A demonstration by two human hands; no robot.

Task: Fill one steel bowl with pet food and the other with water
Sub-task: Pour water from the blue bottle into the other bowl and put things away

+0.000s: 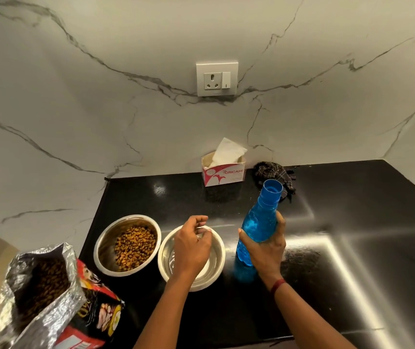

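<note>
Two steel bowls: kibble bowl, second bowl (left hand curled above it, grasp unclear); right hand grips one blue bottle; black counter, marble wall.

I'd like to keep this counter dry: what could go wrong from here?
1. The left hand covers much of the second bowl, so water from the uncapped bottle in the right hand could hit it and splash.
2. The food bowl stands close beside, so a stray pour might wet the kibble.
3. The open food bag leans close by; a nudge could spill it.
</note>
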